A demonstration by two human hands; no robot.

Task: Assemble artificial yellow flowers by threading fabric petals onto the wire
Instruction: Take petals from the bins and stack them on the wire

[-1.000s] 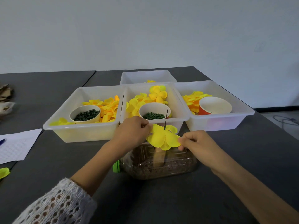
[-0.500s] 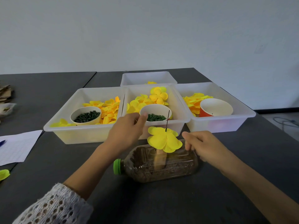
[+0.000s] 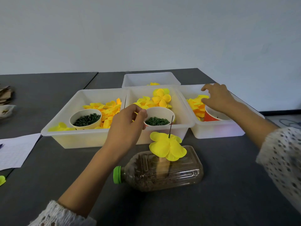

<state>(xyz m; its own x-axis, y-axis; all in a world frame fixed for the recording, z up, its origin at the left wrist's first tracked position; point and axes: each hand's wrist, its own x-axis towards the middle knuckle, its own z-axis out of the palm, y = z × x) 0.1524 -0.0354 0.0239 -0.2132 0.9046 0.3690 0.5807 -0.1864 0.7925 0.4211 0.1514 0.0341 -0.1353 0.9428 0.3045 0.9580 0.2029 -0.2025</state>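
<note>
I see a thin dark upright wire [image 3: 171, 126] standing out of a clear plastic bottle with a green cap [image 3: 160, 170], which lies on its side on the dark grey table [image 3: 228, 185] and holds brown granular fill. A yellow fabric petal cluster [image 3: 167, 148] sits threaded on the wire, just above the bottle wall, with the wire tip protruding above it. My left hand [image 3: 126, 128] hovers over the front rim of the middle translucent white plastic bin [image 3: 185, 126]; its thumb and fingers curl toward each other near a white paper cup of small green rings [image 3: 158, 119], and I cannot tell whether they pinch anything. My right hand [image 3: 216, 98] reaches into the right translucent white plastic bin [image 3: 218, 129], fingers relaxed and spread above a pile of loose yellow petals [image 3: 197, 105] beside a red paper cup [image 3: 215, 115]; it grips nothing that I can see. The left translucent white plastic bin [image 3: 73, 137] holds more yellow and orange petals [image 3: 109, 111] and a second white cup of dark green pieces [image 3: 85, 119]. A fourth white bin [image 3: 151, 79] sits behind the middle one. A white sheet of paper [image 3: 14, 150] lies at the left table edge.
</note>
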